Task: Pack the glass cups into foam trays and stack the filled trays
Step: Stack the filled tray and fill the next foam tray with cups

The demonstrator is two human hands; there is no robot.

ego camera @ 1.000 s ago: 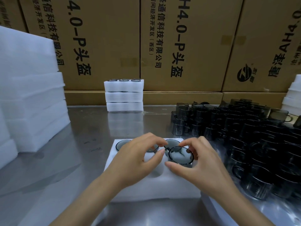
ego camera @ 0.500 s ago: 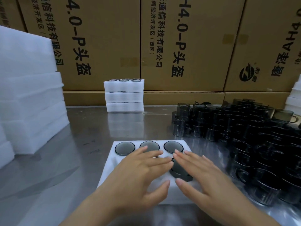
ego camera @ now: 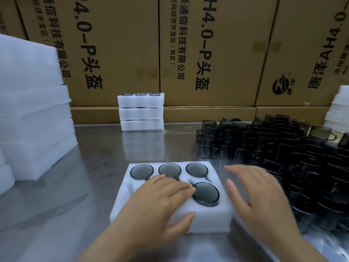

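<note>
A white foam tray [ego camera: 211,220] lies on the steel table in front of me. Its back row holds three dark glass cups [ego camera: 170,170]. A fourth cup [ego camera: 205,193] sits in the front right slot. My left hand [ego camera: 160,201] rests flat on the tray's front left part, fingertips touching the fourth cup's rim, holding nothing. My right hand [ego camera: 258,201] hovers to the right of the tray, fingers spread, blurred and empty. A large pile of loose dark glass cups [ego camera: 279,157] covers the table's right side.
Three filled foam trays [ego camera: 141,112] are stacked at the table's back centre. Tall stacks of foam [ego camera: 32,110] stand at the left, more foam [ego camera: 338,110] at the far right. Cardboard boxes [ego camera: 207,50] wall off the back.
The fourth cup went from my right hand down into the front right slot. My right hand has since let go and swung right toward the loose cups; my left hand stayed on the tray.
</note>
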